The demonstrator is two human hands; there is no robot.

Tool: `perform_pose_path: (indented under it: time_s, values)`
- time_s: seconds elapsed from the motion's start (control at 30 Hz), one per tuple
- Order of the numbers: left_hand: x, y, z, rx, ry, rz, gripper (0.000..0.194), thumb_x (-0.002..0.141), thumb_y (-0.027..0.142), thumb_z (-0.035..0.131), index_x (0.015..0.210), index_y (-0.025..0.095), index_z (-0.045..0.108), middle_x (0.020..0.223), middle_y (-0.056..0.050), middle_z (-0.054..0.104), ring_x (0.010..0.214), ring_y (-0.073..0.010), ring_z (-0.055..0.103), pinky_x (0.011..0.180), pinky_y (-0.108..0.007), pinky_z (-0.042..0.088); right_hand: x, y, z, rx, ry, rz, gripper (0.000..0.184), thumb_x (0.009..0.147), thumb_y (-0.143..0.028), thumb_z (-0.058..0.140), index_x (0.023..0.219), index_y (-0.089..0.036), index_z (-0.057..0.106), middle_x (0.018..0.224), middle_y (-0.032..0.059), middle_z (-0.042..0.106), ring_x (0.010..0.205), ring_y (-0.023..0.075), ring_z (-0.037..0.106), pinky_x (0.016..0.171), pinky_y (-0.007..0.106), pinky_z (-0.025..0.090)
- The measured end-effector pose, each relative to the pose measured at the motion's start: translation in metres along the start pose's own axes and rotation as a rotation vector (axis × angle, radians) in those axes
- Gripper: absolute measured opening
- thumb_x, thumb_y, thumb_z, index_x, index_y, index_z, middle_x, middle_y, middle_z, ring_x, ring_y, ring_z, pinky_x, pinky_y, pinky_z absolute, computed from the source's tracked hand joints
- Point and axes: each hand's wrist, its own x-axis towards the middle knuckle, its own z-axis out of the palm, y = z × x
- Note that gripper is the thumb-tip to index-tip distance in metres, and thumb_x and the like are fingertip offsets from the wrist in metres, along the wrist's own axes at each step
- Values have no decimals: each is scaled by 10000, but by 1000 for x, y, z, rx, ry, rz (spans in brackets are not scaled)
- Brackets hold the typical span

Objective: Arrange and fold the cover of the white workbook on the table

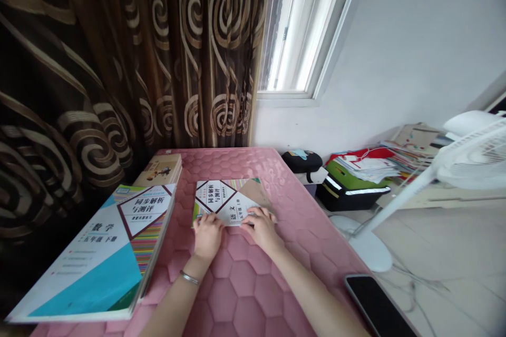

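A thin workbook [237, 197] with a white, brown-lined cover and large Chinese characters lies closed on the pink quilted table cover [237, 279]. My left hand [208, 231], with a silver bangle at the wrist, has its fingers curled over the near left corner of the workbook. Near the right corner, my right hand [261, 229] grips the same edge, its fingers bent over the cover. The thumbs and the undersides of both hands are partly hidden.
A stack of larger workbooks [90, 258] lies at the left, with smaller brown books [160, 169] behind it. A black phone [375, 305] rests at the right edge. Beyond stand a white fan [415, 184], a green and black bag [351, 181] and piled papers. A patterned curtain [166, 52] hangs behind.
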Motion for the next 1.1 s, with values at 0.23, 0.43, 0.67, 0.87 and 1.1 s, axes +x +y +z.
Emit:
perform_pose_path:
  time_s: [0.23, 0.43, 0.67, 0.87, 1.1]
  values:
    - [-18, -61, -15, 76, 105, -139, 157, 863, 267, 596, 807, 250, 742, 963, -38, 694, 902, -220, 603, 773, -363, 360, -19, 66, -39, -90, 34, 186, 124, 838, -353, 641, 802, -318, 754, 1150, 13, 663, 1056, 260, 487, 817, 379, 331]
    - [-19, -74, -9, 24, 123, -124, 173, 867, 250, 582, 782, 232, 731, 919, -17, 693, 827, -182, 625, 714, -341, 348, -22, 77, -38, -114, 39, 180, 123, 834, -348, 640, 800, -322, 756, 1134, 6, 667, 1049, 257, 478, 810, 373, 335]
    - [-16, -63, -15, 48, 82, -149, 198, 874, 198, 548, 782, 221, 721, 954, -37, 696, 894, -208, 605, 754, -359, 359, -22, 67, -40, -122, 53, 186, 101, 827, -311, 660, 791, -307, 754, 1141, 16, 667, 1065, 264, 475, 830, 383, 328]
    - [2, -1, -5, 11, -58, 28, 209, 885, 178, 515, 838, 230, 712, 1000, -55, 686, 1045, -248, 553, 917, -453, 335, -7, -7, -7, -46, -7, -34, 48, 805, -337, 706, 801, -315, 749, 1229, 3, 626, 1144, 268, 446, 858, 387, 310]
    - [5, 3, 0, -18, -48, 50, 215, 892, 203, 533, 834, 268, 730, 986, -42, 681, 1014, -229, 560, 921, -446, 320, 1, -13, 8, 19, -5, -1, 71, 819, -301, 691, 787, -323, 751, 1158, 0, 664, 1106, 253, 489, 841, 376, 319]
